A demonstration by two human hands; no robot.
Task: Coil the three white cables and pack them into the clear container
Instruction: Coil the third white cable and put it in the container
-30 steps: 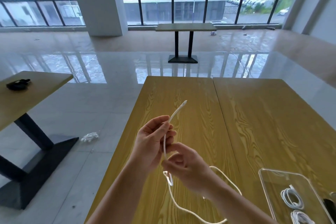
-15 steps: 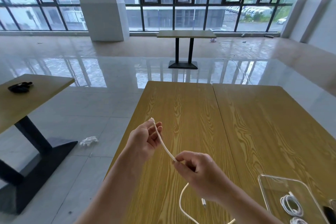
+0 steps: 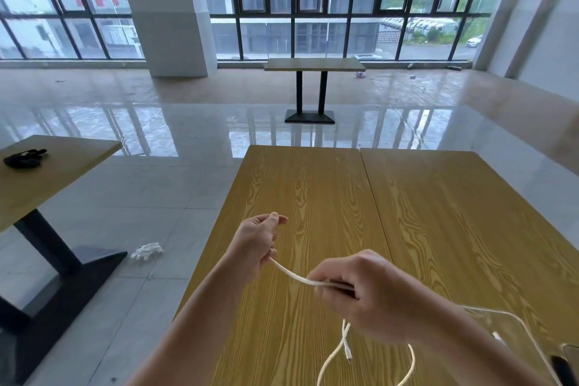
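Both hands pinch white cable over table; no writing legible

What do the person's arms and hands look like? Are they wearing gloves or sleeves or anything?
No gloves. The left hand and the right hand are both bare, and so are both forearms as far as the picture shows, with no sleeve in sight. I can see no watch, ring or bracelet on either wrist or on the fingers that show.

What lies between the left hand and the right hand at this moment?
In the head view, a taut stretch of the white cable spans the gap from the left hand to the right hand, above the wooden table.
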